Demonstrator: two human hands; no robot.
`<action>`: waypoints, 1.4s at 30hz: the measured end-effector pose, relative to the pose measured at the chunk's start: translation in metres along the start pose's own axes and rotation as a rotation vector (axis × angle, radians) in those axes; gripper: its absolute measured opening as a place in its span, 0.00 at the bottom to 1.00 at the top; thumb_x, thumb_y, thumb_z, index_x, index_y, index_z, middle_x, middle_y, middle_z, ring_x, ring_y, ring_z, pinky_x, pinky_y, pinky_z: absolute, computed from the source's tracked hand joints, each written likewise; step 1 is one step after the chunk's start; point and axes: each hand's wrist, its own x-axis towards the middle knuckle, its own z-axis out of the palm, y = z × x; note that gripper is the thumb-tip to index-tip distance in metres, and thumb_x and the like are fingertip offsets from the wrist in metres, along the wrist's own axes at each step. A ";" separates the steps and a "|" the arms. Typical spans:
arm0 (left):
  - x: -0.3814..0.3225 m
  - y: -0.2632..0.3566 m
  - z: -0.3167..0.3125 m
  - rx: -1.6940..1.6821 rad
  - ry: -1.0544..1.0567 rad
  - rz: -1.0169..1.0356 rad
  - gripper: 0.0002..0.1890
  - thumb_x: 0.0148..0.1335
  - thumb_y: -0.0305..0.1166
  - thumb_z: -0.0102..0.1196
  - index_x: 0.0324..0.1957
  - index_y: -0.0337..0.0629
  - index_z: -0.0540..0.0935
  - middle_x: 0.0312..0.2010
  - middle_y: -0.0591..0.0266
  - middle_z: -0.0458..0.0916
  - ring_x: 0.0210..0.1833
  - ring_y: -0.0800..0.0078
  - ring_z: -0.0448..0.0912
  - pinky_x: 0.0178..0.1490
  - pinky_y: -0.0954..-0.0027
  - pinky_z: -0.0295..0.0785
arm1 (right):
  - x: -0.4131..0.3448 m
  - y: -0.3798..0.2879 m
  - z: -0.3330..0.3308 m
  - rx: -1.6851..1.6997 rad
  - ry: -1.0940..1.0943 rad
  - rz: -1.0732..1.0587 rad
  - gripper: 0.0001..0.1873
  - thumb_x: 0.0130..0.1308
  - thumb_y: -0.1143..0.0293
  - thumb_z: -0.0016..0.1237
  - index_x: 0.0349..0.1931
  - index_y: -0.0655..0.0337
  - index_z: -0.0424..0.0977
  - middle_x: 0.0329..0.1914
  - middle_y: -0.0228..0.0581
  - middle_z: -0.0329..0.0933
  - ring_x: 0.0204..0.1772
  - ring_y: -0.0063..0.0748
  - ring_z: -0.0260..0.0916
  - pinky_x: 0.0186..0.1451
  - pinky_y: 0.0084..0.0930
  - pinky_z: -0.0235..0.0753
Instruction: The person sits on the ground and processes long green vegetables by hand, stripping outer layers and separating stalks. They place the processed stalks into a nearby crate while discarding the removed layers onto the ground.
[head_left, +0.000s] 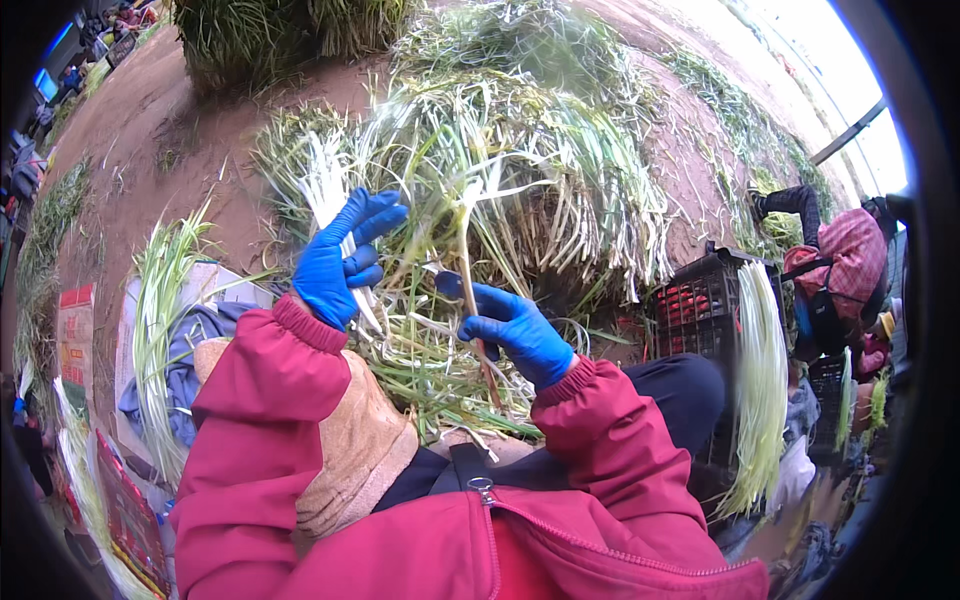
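Note:
My left hand (337, 259), in a blue glove, holds a small bunch of white peeled stalks (326, 187) that looks like garlic shoots or scallions. To its right my right hand (517, 330), gloved in blue too, grips one long stalk (466, 259) with a brownish lower end and pale leaves at its top. Beyond both hands lies a large heap of leafy green stalks (577, 165), their white and brown ends towards the right. Loose leaves and peelings (427, 375) cover the ground between the hands and my lap.
A black plastic crate (694, 307) stands at the right, with pale trimmed stalks (759, 375) beside it. More stalks (157, 322) lie at the left on a box with a blue-grey cloth (196, 337). A person in a pink checked top (847, 255) is at the far right. Upright bundles (240, 45) stand behind.

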 end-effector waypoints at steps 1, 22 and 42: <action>-0.001 -0.005 -0.001 0.066 -0.034 -0.014 0.18 0.61 0.40 0.38 0.47 0.40 0.69 0.39 0.64 0.76 0.07 0.92 0.49 0.10 0.87 0.44 | 0.001 0.004 0.001 -0.016 0.020 0.045 0.22 0.56 0.75 0.44 0.53 0.57 0.61 0.43 0.26 0.69 0.36 0.14 0.66 0.34 0.12 0.66; 0.004 -0.057 -0.006 0.389 0.155 -0.092 0.12 0.50 0.37 0.56 0.33 0.41 0.76 0.11 0.76 0.62 0.10 0.87 0.57 0.13 0.84 0.50 | 0.002 0.069 0.023 -0.052 0.218 -0.132 0.21 0.52 0.74 0.50 0.48 0.61 0.66 0.29 0.24 0.68 0.29 0.12 0.60 0.33 0.12 0.66; -0.001 -0.055 0.002 0.312 0.195 -0.103 0.09 0.57 0.38 0.47 0.32 0.43 0.71 0.16 0.73 0.68 0.10 0.87 0.59 0.12 0.83 0.51 | 0.042 0.008 0.034 -0.209 0.510 -0.804 0.09 0.58 0.72 0.43 0.37 0.67 0.68 0.32 0.39 0.73 0.36 0.23 0.69 0.37 0.18 0.68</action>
